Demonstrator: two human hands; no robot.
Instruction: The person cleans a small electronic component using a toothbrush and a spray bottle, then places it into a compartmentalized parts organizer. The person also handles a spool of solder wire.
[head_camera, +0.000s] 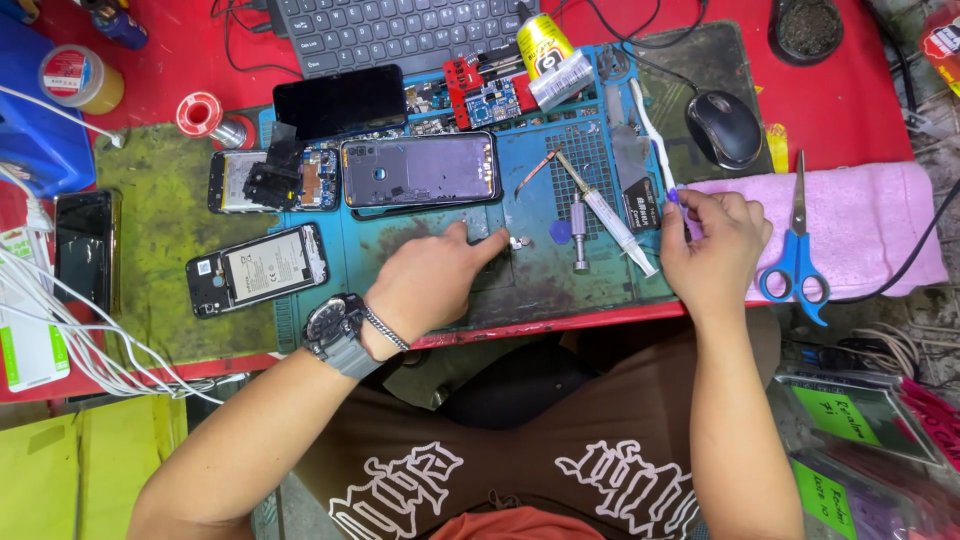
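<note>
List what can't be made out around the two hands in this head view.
- Small metal part at the left hand fingertip: too small to identify.
- White tool in the right hand: lower end hidden by fingers.
- Keyboard: cut off by the top edge.

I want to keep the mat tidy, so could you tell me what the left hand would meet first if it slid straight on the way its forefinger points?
The left hand points right at a small metal part, practically at its fingertip; beyond lies the blue cap.
</note>
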